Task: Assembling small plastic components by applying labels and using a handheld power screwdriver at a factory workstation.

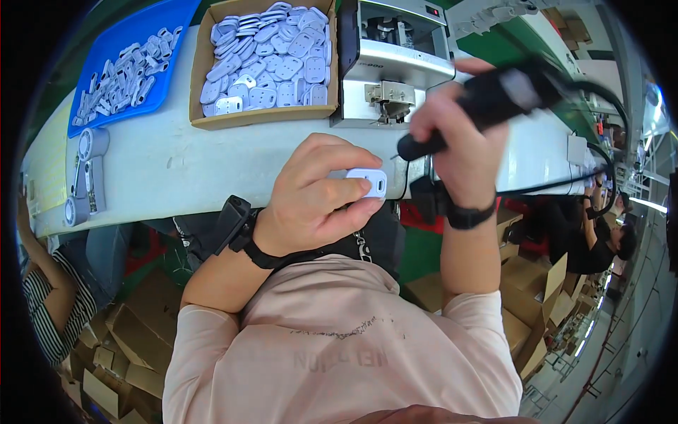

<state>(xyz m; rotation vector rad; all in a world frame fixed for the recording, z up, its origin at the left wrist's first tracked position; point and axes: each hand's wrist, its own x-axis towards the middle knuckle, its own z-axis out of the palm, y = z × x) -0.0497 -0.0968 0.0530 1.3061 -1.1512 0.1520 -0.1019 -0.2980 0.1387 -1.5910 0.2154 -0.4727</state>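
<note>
My left hand pinches a small white plastic housing with a dark oval slot facing right. Fingers and thumb cover most of that piece. To its upper right, my right hand is wrapped round a black electric screwdriver, blurred by motion. The thin bit of the screwdriver points down and left, a short way from the housing and apart from it. A black cable runs off the tool's rear end.
Behind my hands stands a cardboard box of white covers. Left of it lies a blue tray with small white parts. A silver-black machine stands right of the box. White rings lie at left. Other people sit nearby.
</note>
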